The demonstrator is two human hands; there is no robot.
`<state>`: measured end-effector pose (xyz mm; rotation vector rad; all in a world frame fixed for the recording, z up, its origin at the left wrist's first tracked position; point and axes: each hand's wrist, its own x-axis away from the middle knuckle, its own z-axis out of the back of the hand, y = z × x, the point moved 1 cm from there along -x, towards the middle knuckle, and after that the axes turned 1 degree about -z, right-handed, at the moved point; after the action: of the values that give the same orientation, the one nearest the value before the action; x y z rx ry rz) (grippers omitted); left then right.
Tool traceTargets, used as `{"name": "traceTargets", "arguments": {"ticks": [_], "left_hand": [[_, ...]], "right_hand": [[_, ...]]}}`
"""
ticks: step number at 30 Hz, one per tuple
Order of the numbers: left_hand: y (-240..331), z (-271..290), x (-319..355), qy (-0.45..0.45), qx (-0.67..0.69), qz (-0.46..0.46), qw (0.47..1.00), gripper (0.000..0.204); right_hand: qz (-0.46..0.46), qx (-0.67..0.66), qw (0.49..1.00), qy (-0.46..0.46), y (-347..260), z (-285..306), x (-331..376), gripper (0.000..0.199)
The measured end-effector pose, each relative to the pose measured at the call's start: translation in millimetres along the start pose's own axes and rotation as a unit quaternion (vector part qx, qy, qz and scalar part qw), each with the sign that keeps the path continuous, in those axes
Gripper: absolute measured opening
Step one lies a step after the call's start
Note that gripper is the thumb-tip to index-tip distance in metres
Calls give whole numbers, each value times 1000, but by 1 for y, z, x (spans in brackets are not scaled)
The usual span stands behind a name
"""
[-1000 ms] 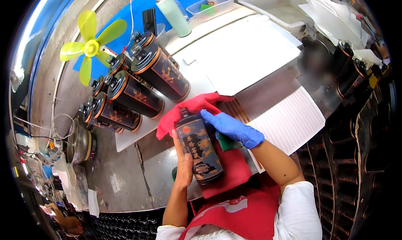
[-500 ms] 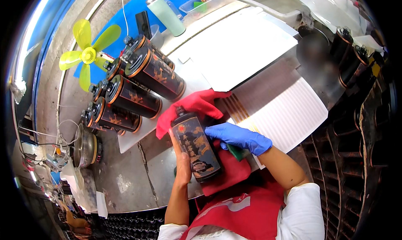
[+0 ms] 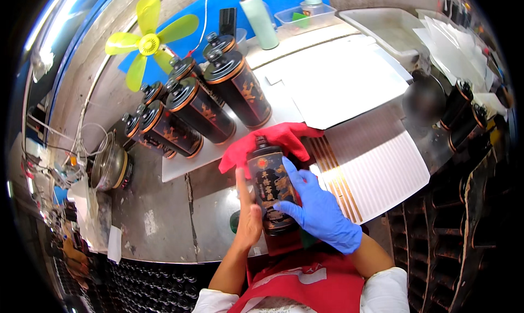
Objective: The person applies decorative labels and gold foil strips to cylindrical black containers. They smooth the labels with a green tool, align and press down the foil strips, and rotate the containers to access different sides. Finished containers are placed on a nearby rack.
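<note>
A black bottle (image 3: 279, 188) with gold and red decoration stands tilted between my two hands, its neck pointing away from me. My bare left hand (image 3: 249, 221) lies along its left side, fingers pointing up. On the right side, my blue-gloved right hand (image 3: 322, 212) grips it, thumb across the lower front and fingers along the edge. Behind the bottle's neck is a crumpled red cloth (image 3: 289, 138). A bit of green material (image 3: 308, 239) shows below the gloved hand, mostly hidden. Right of the bottle, gold-brown strips (image 3: 339, 183) lie on a white lined sheet (image 3: 382, 176).
Several similar dark bottles (image 3: 237, 89) stand at the left on a white board (image 3: 180, 168). A yellow-green fan (image 3: 148, 44) is behind them. White sheets (image 3: 338, 83), a pale green flask (image 3: 259, 21) and a white tub (image 3: 376, 31) are at the back. A metal bowl (image 3: 109, 168) sits far left.
My gloved hand has moved from beside the bottle onto its right side, with its thumb now across the front. The bottle is turned more upright in view. The whole view has shifted.
</note>
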<state>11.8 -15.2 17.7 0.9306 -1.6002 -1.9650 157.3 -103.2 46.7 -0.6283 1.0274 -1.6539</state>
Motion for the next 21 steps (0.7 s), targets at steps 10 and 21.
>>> {"name": "traceTargets", "arguments": {"ticks": [10, 21], "left_hand": [[-4, 8, -18, -18, 31, 2, 999, 73], [-15, 17, -18, -11, 24, 40, 999, 77]], "right_hand": [[-19, -101, 994, -38, 39, -24, -32, 85], [-14, -158, 984, -77, 27, -23, -34, 88]]}}
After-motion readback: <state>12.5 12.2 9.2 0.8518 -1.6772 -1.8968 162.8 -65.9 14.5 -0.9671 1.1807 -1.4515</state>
